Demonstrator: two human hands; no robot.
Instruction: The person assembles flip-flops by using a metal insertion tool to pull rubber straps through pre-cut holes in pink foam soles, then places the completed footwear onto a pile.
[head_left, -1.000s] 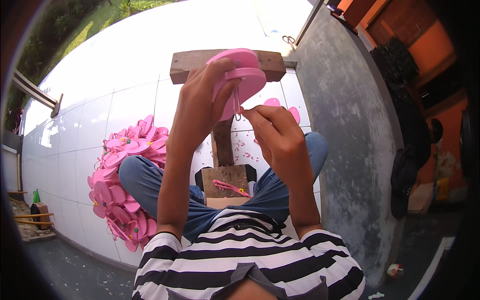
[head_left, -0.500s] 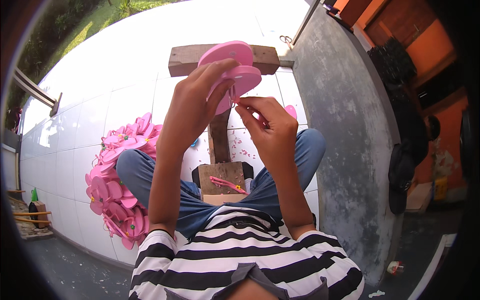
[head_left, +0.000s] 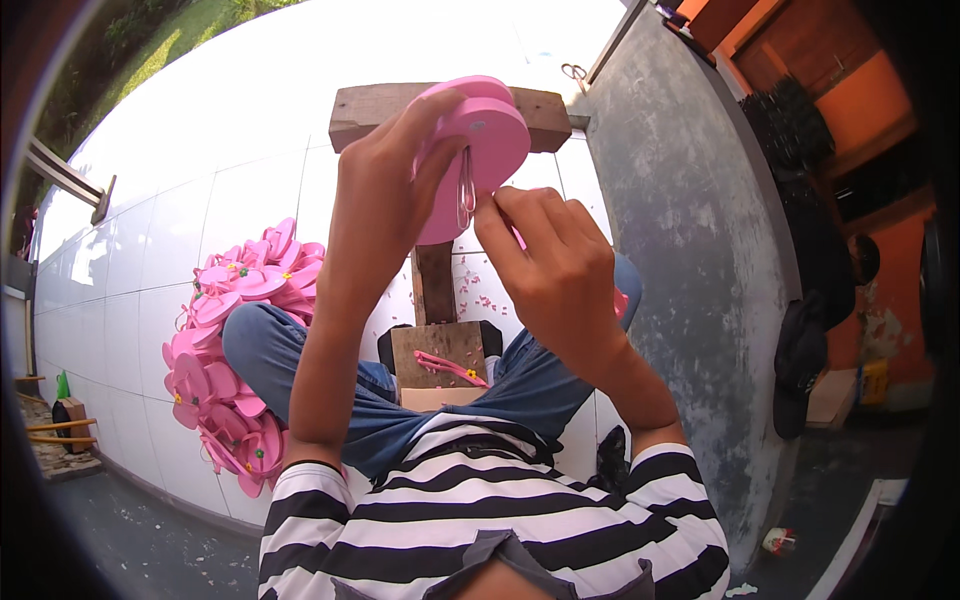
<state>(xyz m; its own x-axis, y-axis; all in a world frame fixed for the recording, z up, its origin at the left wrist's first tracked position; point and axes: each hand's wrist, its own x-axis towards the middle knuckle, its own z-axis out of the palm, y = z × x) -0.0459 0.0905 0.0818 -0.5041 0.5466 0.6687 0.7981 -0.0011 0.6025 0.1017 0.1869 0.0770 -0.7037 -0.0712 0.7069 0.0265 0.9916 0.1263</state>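
My left hand [head_left: 408, 165] grips a pair of pink flip-flop soles [head_left: 502, 140], one behind the other, raised in front of a wooden beam. From the front sole's face, near my left thumb, a thin metal wire loop [head_left: 466, 195] hangs down. Just right of the loop, my right hand [head_left: 550, 265] is closed, thumb and forefinger pinched together. Bits of pink show between and behind its fingers, apparently a strap [head_left: 620, 302] mostly hidden by the hand. Below, a pink strap with a yellow flower [head_left: 448, 367] lies on a wooden board [head_left: 415, 345].
A heap of pink flip-flops [head_left: 225, 380] lies on white tiles left of my knee. The wooden beam [head_left: 365, 115] stands ahead, joined to a post [head_left: 433, 285]. Pink scraps [head_left: 485, 300] dot the tiles. Scissors [head_left: 574, 72] lie near a grey ledge [head_left: 690, 260] at right.
My right hand has turned and shifted slightly right and down, its fingers now more curled. The soles have tilted, showing more of the front face, and the wire loop shows more fully.
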